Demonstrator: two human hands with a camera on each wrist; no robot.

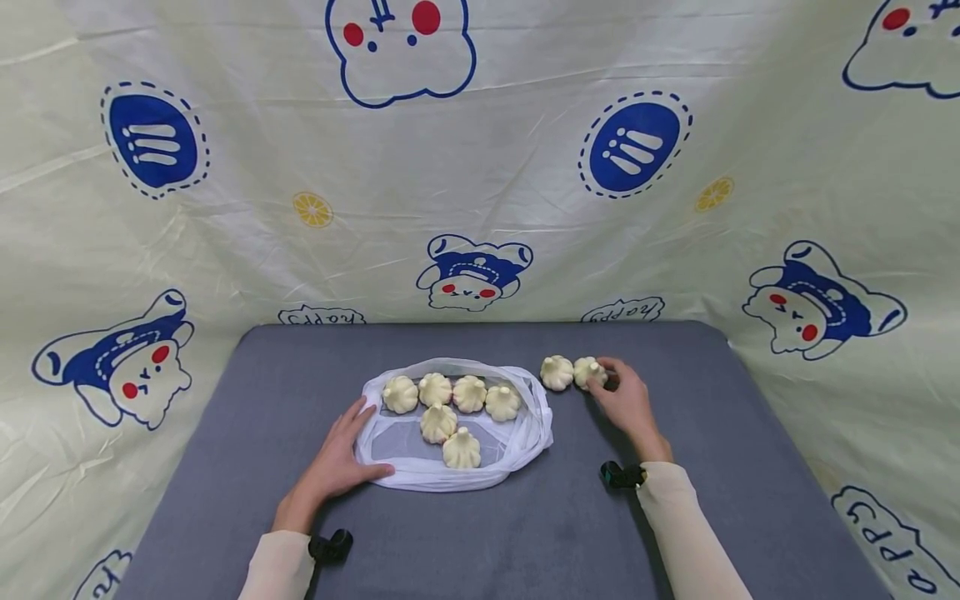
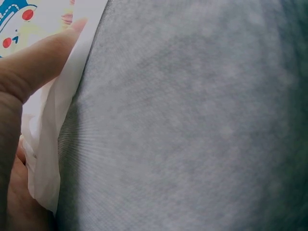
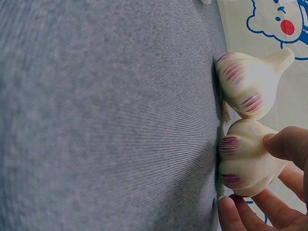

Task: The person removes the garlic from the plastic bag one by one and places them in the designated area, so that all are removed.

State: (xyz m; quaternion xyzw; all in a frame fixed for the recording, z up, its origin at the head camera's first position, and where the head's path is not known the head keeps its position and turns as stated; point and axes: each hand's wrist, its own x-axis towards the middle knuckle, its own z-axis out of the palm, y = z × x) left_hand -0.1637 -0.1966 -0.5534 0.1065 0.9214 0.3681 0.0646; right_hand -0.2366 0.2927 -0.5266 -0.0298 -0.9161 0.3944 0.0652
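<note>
A white plastic bag [image 1: 450, 482] lies on the table with its mouth spread wide, and several garlic bulbs [image 1: 438, 423] sit inside it. My left hand [image 1: 341, 458] rests at the bag's left side, fingers spread along the rim and thumb by the front edge. In the left wrist view the thumb [image 2: 43, 60] lies against the white plastic. Right of the bag, two garlic bulbs stand side by side. My right hand [image 1: 626, 404] grips the right one [image 3: 250, 156] between thumb and fingers, on the tabletop. Its neighbour [image 3: 250, 84] is untouched.
The table [image 1: 480, 550] has a grey cloth top. Behind it and at both sides hangs a pale curtain [image 1: 525, 175] printed with cartoon bears. A black wrist camera [image 1: 330, 546] is worn on the left wrist, another [image 1: 621, 475] on the right.
</note>
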